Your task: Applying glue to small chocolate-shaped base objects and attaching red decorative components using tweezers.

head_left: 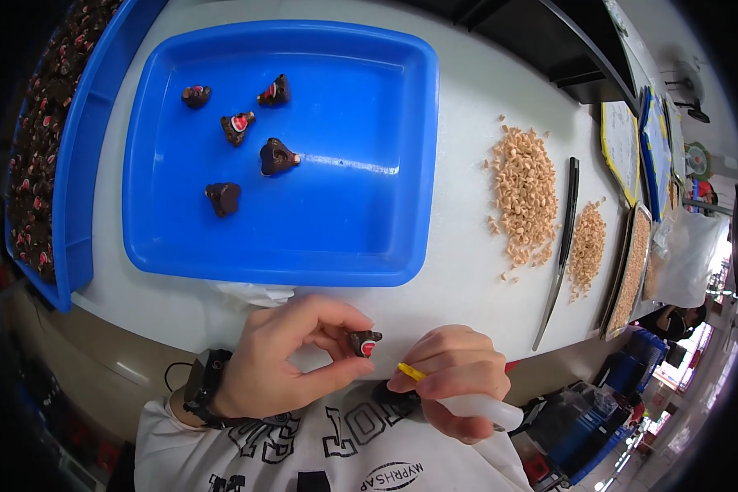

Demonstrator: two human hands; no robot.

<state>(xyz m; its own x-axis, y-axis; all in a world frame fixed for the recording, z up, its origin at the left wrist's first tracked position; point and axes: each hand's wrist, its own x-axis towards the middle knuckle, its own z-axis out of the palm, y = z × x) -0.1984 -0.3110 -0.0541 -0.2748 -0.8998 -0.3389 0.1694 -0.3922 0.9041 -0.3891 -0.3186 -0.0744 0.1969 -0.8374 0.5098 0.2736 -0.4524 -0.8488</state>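
Between the thumb and fingertips of my left hand is a small dark brown figurine with a red and white patch. My right hand is closed around a white squeeze bottle with a yellow tip. A thin needle seems to extend from that tip toward the figurine, the two apart by a small gap. Just beyond my hands lies a shallow blue tray, where several similar brown figurines are scattered over the left half.
On the white table, right of the tray, are a large heap of small tan pieces and a smaller heap. Between them lies a long black-handled tool. A blue bin full of brown figurines stands far left; a black shelf overhangs the back.
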